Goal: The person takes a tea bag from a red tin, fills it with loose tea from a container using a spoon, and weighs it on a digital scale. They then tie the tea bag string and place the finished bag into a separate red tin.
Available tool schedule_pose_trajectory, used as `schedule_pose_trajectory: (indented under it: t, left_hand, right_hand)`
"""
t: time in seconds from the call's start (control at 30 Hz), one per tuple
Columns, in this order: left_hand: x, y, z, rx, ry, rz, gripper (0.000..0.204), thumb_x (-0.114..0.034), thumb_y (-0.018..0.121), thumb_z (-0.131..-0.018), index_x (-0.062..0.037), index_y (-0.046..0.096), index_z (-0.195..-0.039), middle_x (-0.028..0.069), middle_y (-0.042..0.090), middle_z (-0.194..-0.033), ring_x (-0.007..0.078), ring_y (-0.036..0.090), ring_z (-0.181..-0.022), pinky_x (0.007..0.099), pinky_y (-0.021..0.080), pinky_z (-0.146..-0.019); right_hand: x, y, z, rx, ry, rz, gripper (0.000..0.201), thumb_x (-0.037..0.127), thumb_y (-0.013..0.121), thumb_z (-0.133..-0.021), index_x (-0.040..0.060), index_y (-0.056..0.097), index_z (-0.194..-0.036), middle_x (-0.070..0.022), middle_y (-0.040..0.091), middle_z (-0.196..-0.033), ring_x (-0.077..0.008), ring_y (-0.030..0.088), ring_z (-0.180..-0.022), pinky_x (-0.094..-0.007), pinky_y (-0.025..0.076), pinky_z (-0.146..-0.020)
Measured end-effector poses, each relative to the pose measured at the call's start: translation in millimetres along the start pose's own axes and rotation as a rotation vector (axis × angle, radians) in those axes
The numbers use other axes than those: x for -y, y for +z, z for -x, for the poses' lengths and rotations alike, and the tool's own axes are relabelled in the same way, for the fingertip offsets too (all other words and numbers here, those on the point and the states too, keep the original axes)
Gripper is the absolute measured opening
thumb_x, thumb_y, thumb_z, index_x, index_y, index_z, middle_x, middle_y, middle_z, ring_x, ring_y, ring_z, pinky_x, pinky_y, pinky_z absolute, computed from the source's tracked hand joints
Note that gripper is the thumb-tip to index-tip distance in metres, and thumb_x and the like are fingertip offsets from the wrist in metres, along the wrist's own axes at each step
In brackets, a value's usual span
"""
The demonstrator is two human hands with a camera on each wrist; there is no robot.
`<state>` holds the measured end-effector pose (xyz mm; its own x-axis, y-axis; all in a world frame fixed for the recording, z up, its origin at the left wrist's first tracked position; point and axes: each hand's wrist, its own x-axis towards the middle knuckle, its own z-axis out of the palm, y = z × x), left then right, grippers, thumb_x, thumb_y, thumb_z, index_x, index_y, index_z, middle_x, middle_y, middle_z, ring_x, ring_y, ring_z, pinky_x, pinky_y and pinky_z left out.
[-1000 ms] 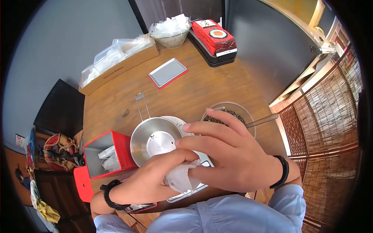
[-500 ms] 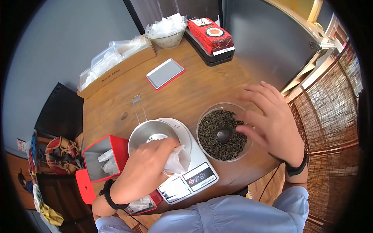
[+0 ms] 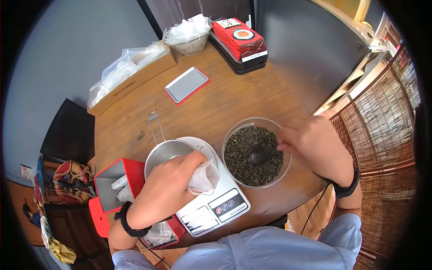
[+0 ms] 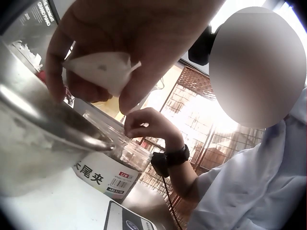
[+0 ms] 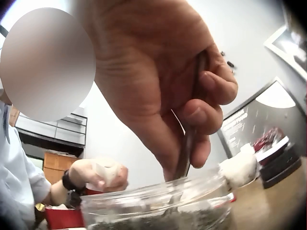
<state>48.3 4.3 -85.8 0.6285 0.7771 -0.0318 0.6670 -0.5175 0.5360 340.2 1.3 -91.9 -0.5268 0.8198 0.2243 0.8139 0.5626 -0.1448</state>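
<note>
My left hand (image 3: 168, 184) pinches a small white tea bag (image 3: 205, 177), its mouth turned up, at the near side of a steel pan (image 3: 158, 152). The pan sits on a white digital scale (image 3: 231, 189). Dark dried tea leaves (image 3: 240, 144) fill much of a round clear tub (image 5: 103, 203) to the right of the scale. My right hand (image 3: 312, 141) grips the handle of a dark spoon (image 5: 184, 155), with thumb and curled fingers round it in the right wrist view. The spoon's bowl lies against the leaves.
At the left stands a red tin (image 3: 143, 177) with white bags inside; another red container (image 3: 177, 227) holds bags near the front edge. Farther back are a grey and red lid (image 3: 186, 84), a cardboard box (image 3: 135, 83), a bowl (image 3: 191, 45) of bags and a red package (image 3: 238, 38) on a black device.
My right hand has left the tea bag, moved right to the tub and taken hold of the spoon handle. My left hand still pinches the bag beside the pan.
</note>
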Motion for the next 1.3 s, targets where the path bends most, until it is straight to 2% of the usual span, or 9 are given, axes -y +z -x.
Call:
schedule_pose_trajectory:
  t: [0.23,0.33,0.53,0.63,0.8,0.87,1.0,1.07,1.3]
  left_hand:
    - [-2.1,1.0,-6.0,0.014,0.004,-0.014,0.041,-0.005,0.073,-0.070,-0.0047,0.054,-0.106,0.0172,0.064,-0.094,0.0397,0.061,-0.089,0.0435,0.047,-0.073]
    - [-3.0,0.9,-8.1,0.044,-0.008,0.003,0.040,-0.008,0.073,-0.072,-0.0051,0.053,-0.107,0.0172,0.063,-0.095,0.0392,0.061,-0.090,0.0430,0.047,-0.073]
    - [-6.3,-1.1,-22.1,0.090,-0.039,0.143,0.035,-0.017,0.075,-0.079,-0.0057,0.053,-0.104,0.0157,0.062,-0.091,0.0347,0.061,-0.090,0.0387,0.046,-0.074]
    - [-11.3,-1.5,-31.9,0.098,-0.021,0.152,0.035,-0.020,0.075,-0.080,-0.0056,0.053,-0.103,0.0136,0.062,-0.090,0.0318,0.062,-0.087,0.0366,0.047,-0.073]
    - [-17.3,4.4,-39.6,0.133,-0.076,0.202,0.037,-0.022,0.075,-0.081,-0.0059,0.052,-0.104,0.0125,0.062,-0.091,0.0301,0.061,-0.086,0.0358,0.047,-0.073]
    - [-19.5,6.7,-40.1,0.132,-0.085,0.203,0.038,-0.023,0.075,-0.081,-0.0060,0.051,-0.105,0.0123,0.062,-0.090,0.0300,0.061,-0.086,0.0358,0.047,-0.073]
    - [-19.6,10.3,-41.6,0.130,-0.058,0.239,0.041,-0.022,0.075,-0.081,-0.0053,0.048,-0.108,0.0133,0.061,-0.090,0.0290,0.060,-0.085,0.0353,0.047,-0.073]
    - [-20.8,10.9,-41.6,0.137,-0.063,0.278,0.042,-0.021,0.075,-0.081,-0.0051,0.048,-0.108,0.0137,0.061,-0.091,0.0287,0.060,-0.085,0.0351,0.047,-0.074]
    - [-31.7,9.9,-40.5,0.064,-0.055,0.248,0.051,-0.017,0.075,-0.080,-0.0046,0.044,-0.119,0.0154,0.061,-0.097,0.0310,0.061,-0.092,0.0363,0.047,-0.080]
  right_hand:
    - [-2.1,10.6,-5.0,-0.018,0.045,-0.241,0.013,0.014,0.074,-0.071,0.0083,0.063,-0.076,-0.0050,0.062,-0.069,-0.0250,0.061,-0.063,-0.0341,0.046,-0.056]
    - [-4.7,2.2,-4.4,0.016,0.186,-0.341,0.012,0.016,0.071,-0.075,0.0065,0.064,-0.075,-0.0083,0.064,-0.068,-0.0281,0.063,-0.063,-0.0373,0.047,-0.056]
    - [-25.0,-11.7,3.6,-0.015,0.329,-0.528,0.011,0.012,0.075,-0.075,0.0043,0.067,-0.076,-0.0076,0.058,-0.057,-0.0166,0.054,-0.049,-0.0296,0.040,-0.049]
    - [-31.1,-18.4,8.3,-0.105,0.325,-0.631,0.011,0.007,0.075,-0.076,0.0012,0.066,-0.076,-0.0006,0.053,-0.055,-0.0066,0.042,-0.049,-0.0234,0.032,-0.046]
    - [-19.5,-48.5,2.2,-0.105,0.362,-0.648,0.011,0.006,0.075,-0.075,0.0007,0.066,-0.076,-0.0009,0.053,-0.056,-0.0066,0.042,-0.050,-0.0237,0.031,-0.046]
    - [-16.3,-50.8,-1.0,-0.153,0.222,-0.622,0.012,0.008,0.076,-0.075,0.0016,0.066,-0.076,-0.0024,0.054,-0.055,-0.0079,0.044,-0.049,-0.0236,0.033,-0.046]
    - [-7.3,-53.1,-8.1,-0.098,0.215,-0.620,0.012,0.006,0.075,-0.075,0.0011,0.064,-0.073,0.0003,0.056,-0.061,-0.0048,0.045,-0.051,-0.0211,0.030,-0.046]
    - [-6.8,-50.9,-11.4,-0.137,0.061,-0.417,0.012,0.008,0.075,-0.074,0.0025,0.064,-0.075,-0.0023,0.056,-0.061,-0.0097,0.048,-0.050,-0.0234,0.033,-0.046]
    - [22.0,-64.5,-26.8,-0.253,-0.095,-0.224,0.016,0.014,0.076,-0.070,0.0074,0.063,-0.075,-0.0010,0.056,-0.062,-0.0184,0.051,-0.050,-0.0285,0.034,-0.046]
